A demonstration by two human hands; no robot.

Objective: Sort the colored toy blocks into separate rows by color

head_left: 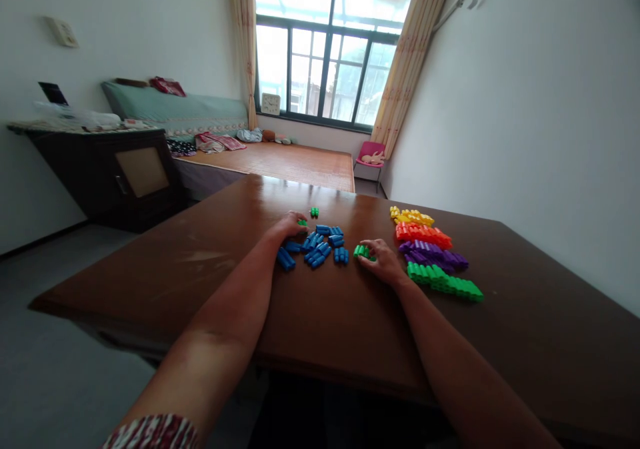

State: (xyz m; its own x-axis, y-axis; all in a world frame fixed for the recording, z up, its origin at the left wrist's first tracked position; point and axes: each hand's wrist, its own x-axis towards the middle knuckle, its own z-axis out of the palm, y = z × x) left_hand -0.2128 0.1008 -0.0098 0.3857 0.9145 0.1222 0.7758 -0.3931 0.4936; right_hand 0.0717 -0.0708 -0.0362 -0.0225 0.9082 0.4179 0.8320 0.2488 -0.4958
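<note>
My left hand (291, 225) is closed on a small green block (302, 223) at the far side of a loose pile of blue blocks (316, 248). My right hand (383, 261) grips a short row of green blocks (362, 252) just right of that pile. Another green piece (315, 212) lies alone beyond the blue ones. To the right of my right hand are grouped rows: yellow blocks (414, 216) farthest away, then orange blocks (424, 234), purple blocks (434, 255) and green blocks (444, 282) nearest me. The blocks look like joined plastic tubes.
Everything rests on a glossy brown table (320, 322). Past its far edge stand a bed (300, 159) with a mat and a pink chair (371, 154) by the window. A dark cabinet (100, 169) is at the left, and a white wall runs along the right.
</note>
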